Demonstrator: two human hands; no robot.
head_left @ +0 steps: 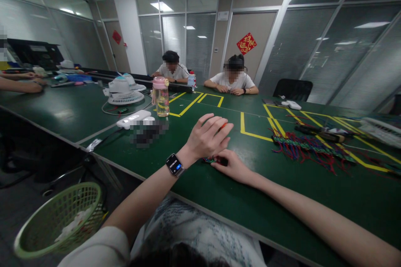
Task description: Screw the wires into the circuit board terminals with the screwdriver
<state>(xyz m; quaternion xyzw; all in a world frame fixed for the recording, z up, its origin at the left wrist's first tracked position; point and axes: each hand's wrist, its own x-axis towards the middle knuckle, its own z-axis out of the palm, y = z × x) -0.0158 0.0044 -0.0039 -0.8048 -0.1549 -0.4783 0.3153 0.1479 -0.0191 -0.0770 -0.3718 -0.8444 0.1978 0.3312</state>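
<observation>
My left hand (pixel 208 135), with a smartwatch (pixel 174 164) on its wrist, is raised just above the green table (pixel 219 192); its fingers are curled around a small red thing (pixel 223 125). My right hand (pixel 232 166) lies on the table just beneath and in front of it, fingers pressed on a small braided piece of red, green and blue cord (pixel 213 160). Most of that piece is hidden by my hands.
A pile of braided cords (pixel 308 147) lies to the right among yellow tape lines. A water bottle (pixel 161 96), power strip (pixel 133 119) and small fans (pixel 123 91) stand to the left. Two people sit across the table. A green basket (pixel 59 219) is on the floor at left.
</observation>
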